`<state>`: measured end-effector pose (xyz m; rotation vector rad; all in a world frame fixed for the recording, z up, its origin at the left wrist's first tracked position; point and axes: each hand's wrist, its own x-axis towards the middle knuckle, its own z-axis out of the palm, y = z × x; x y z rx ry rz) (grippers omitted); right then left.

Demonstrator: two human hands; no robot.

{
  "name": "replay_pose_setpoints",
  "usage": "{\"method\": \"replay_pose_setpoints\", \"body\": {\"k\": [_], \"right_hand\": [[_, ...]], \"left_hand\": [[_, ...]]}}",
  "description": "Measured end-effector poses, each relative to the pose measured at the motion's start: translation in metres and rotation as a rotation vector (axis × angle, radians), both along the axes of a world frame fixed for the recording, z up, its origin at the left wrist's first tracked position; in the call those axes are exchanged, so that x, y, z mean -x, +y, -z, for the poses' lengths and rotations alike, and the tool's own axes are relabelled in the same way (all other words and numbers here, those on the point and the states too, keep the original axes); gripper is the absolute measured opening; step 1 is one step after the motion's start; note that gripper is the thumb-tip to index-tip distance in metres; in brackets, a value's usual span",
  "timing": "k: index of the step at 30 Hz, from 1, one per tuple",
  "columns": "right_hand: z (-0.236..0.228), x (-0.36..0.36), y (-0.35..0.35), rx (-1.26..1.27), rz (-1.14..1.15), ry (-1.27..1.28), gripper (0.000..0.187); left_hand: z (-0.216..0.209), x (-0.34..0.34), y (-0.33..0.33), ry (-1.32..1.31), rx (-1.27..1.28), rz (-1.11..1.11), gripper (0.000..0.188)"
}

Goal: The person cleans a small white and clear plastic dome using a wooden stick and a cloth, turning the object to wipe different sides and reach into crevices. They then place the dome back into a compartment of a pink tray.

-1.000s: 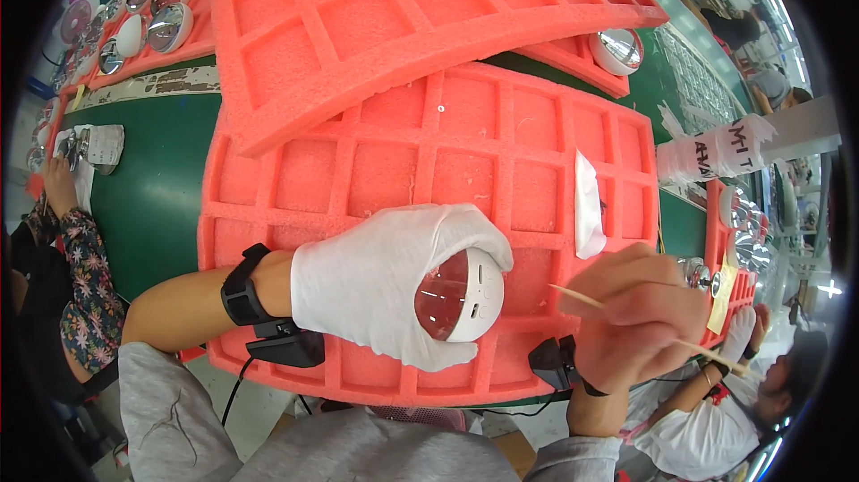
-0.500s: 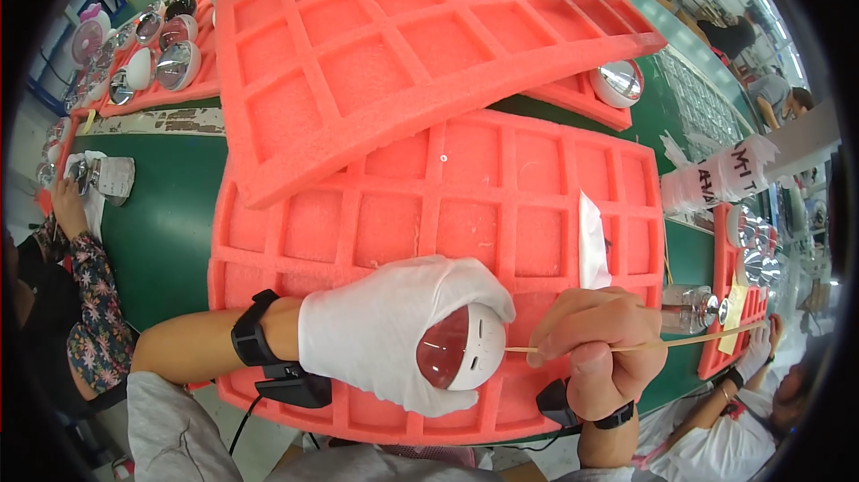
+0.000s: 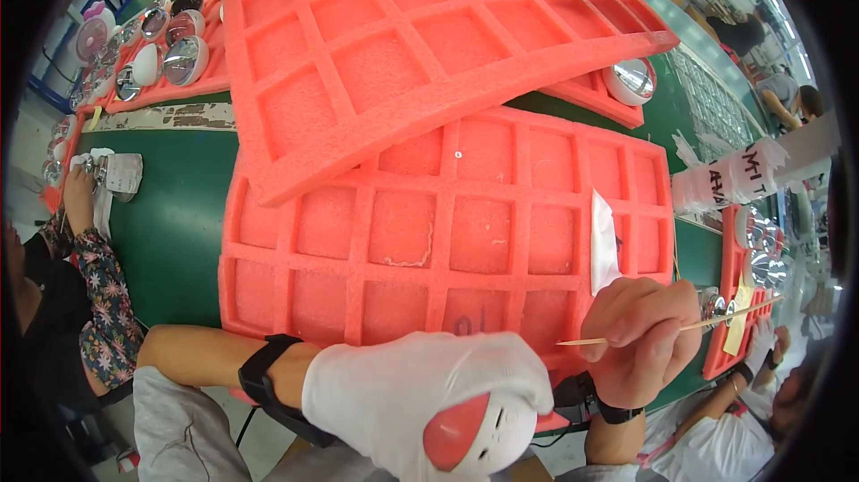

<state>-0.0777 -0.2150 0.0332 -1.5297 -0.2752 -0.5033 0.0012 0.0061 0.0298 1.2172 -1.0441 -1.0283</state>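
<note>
My left hand (image 3: 394,392), in a white glove, is closed around a round white shell (image 3: 508,437) with slots in its side. The shell's shiny face looks reddish and is turned to the left. My bare right hand (image 3: 646,339) pinches a thin wooden stick (image 3: 738,312). The stick's left tip points toward the shell and stands apart from it. Both hands are at the near edge of a red foam tray (image 3: 358,278) with square pockets. A white strip of paper (image 3: 604,245) lies on the tray just beyond my right hand.
A second red foam tray (image 3: 322,137) lies tilted over the far part of the first. Mirrored domes (image 3: 185,61) stand at the far left, and another dome (image 3: 632,81) at the far right. A wrapped post (image 3: 734,176) rises at right. Co-workers sit on both sides of the green table (image 3: 174,231).
My left hand has brought the shell nearer to me and tilted it. The stick has come away from the shell as my right hand moved to the right.
</note>
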Motion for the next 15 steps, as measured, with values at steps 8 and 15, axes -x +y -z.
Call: {"method": "replay_pose_setpoints", "body": {"k": [8,15], "right_hand": [[-0.002,-0.006,0.015,0.226,-0.146,-0.106,0.043],[0.001,-0.008,0.016,0.380,-0.222,-0.166,0.044]], "left_hand": [[0.013,-0.003,-0.001,0.050,-0.138,-0.168,0.063],[0.017,-0.002,-0.001,0.024,-0.072,-0.212,0.060]]}}
